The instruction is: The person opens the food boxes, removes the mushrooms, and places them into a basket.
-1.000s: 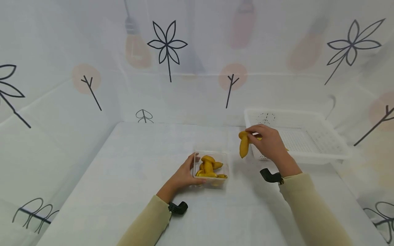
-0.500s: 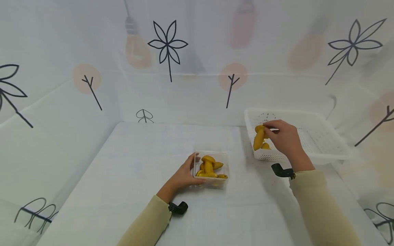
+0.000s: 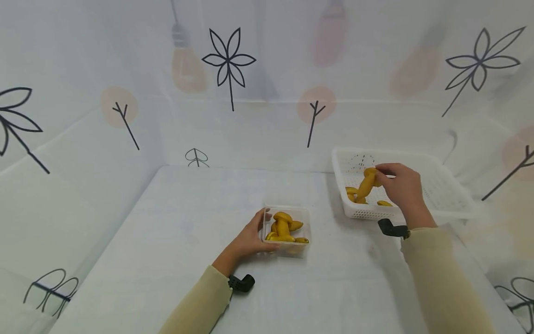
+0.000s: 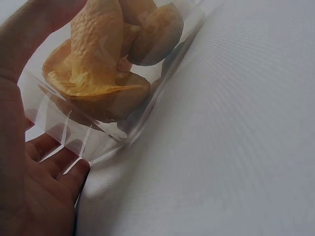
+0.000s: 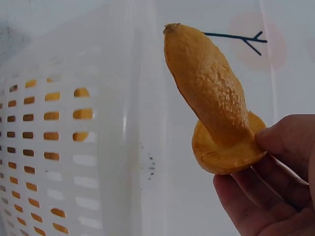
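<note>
My left hand (image 3: 246, 239) grips a clear plastic box (image 3: 288, 250) from its left side, thumb along the near wall and fingers at the back corner. Several yellow mushrooms (image 3: 283, 225) lie in the box; the left wrist view shows a thick stem and cap (image 4: 98, 54) through the wall. My right hand (image 3: 402, 188) pinches another yellow mushroom (image 3: 366, 185) by its cap, over the left part of a white basket (image 3: 367, 212). In the right wrist view its stem (image 5: 211, 88) points up and left, away from the fingers.
More yellow mushrooms (image 3: 351, 191) lie inside the basket's left end, and show through its slotted wall (image 5: 64, 169) in the right wrist view. A white cloth covers the table (image 3: 175, 255). Patterned fabric (image 3: 267, 125) hangs behind and at both sides.
My right hand has moved right with the mushroom, from the basket's left edge to above its inside. The left hand and the box have stayed in place.
</note>
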A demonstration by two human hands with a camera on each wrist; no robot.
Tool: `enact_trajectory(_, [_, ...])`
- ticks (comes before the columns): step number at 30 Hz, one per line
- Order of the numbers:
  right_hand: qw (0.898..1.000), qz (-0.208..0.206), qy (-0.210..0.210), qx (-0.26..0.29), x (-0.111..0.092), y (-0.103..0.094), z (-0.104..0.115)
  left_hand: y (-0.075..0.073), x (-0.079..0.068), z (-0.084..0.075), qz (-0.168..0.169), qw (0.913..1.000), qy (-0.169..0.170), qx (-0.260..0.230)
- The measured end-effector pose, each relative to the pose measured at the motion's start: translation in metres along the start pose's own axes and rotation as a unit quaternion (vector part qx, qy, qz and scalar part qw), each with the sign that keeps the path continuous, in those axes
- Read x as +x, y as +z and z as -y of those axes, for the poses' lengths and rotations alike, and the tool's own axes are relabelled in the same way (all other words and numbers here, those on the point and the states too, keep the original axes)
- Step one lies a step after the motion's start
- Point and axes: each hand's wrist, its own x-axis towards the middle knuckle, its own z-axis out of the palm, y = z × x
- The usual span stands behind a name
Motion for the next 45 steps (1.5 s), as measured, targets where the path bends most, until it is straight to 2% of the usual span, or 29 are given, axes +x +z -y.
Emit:
enact_trajectory(17, [0.997,0.004,0.072,0.005,0.012,-0.001,-0.023,0.000,0.002,0.002,0.004,1.0000,-0.006,-0.004])
enact_trajectory(23, [0.995,0.011,0.095,-0.009,0.016,-0.002,-0.031,-0.001,0.001,0.001,0.006,0.9999,-0.008,-0.006])
enact_trajectory(35, [0.993,0.008,0.114,-0.022,0.017,-0.002,-0.040,-0.002,0.001,-0.001,0.004,1.0000,-0.007,-0.004])
enact_trajectory(45, [0.989,0.037,0.141,-0.035,0.017,0.003,-0.040,-0.003,0.000,-0.002,0.007,0.9999,-0.007,-0.011])
